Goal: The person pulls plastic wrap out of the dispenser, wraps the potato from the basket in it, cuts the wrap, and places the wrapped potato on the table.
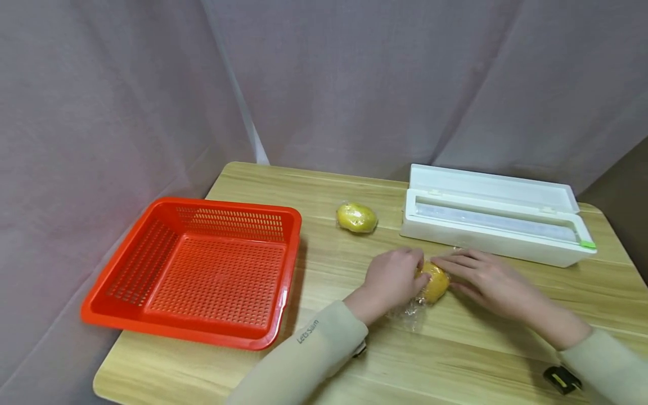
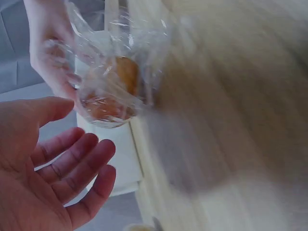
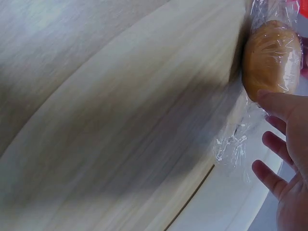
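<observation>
A yellow mango [image 1: 435,283] in clear plastic wrap is between my two hands, over the table. My right hand [image 1: 486,281] pinches its right end, the thumb lying against the wrapped skin in the right wrist view. My left hand [image 1: 394,280] is at the mango's left side. In the left wrist view its fingers [image 2: 79,175] are loosely bent and spaced apart, the thumb tip right by the wrap. Loose plastic wrap [image 2: 139,38] bunches out from the mango. A second wrapped mango [image 1: 356,217] lies farther back on the table.
A red perforated basket [image 1: 291,253] stands on the left. At the back right is a white cling-film box [image 1: 486,242], lid raised, a roll inside. A small black-and-yellow object [image 1: 562,379] lies near my right sleeve. Grey curtains [image 1: 354,84] hang behind the wooden table [image 1: 329,191].
</observation>
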`<act>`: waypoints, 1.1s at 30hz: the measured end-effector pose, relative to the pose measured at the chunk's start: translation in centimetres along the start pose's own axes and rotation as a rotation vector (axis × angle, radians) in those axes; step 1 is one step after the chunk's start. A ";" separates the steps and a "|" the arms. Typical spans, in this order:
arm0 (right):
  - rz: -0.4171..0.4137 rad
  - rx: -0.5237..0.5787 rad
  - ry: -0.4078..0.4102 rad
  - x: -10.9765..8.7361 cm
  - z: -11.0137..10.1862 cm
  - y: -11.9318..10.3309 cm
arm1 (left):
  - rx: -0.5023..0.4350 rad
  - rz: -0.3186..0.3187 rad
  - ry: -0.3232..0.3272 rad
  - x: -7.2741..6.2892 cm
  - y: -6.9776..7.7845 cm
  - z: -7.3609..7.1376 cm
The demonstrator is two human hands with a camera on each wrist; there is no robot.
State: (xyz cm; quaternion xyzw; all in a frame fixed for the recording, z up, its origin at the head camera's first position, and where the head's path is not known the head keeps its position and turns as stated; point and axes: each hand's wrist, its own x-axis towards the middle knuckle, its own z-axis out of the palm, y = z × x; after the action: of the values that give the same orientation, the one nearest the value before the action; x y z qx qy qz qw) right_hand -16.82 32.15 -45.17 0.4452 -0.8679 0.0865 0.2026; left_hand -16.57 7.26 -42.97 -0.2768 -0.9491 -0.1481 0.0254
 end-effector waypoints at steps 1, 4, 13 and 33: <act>-0.001 0.002 0.000 0.1 0.1 -0.1 | -0.037 -0.016 0.004 -0.1 -0.3 0.2; -0.012 0.013 0.001 0.3 0.5 -0.2 | -0.132 -0.041 0.005 -0.2 -0.9 0.7; 0.222 0.071 0.048 -0.5 -1.1 -1.6 | -0.311 -0.068 0.009 -0.7 -1.8 1.6; 0.754 1.427 -0.140 -1.5 0.5 -0.8 | -0.437 -0.182 0.006 -1.5 -1.8 1.5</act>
State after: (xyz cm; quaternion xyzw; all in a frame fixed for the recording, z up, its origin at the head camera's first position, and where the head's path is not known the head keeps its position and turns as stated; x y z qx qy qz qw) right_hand -15.60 32.61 -46.27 0.1493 -0.7061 0.6536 -0.2279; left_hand -16.21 5.52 -45.11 -0.1886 -0.9154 -0.3527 -0.0460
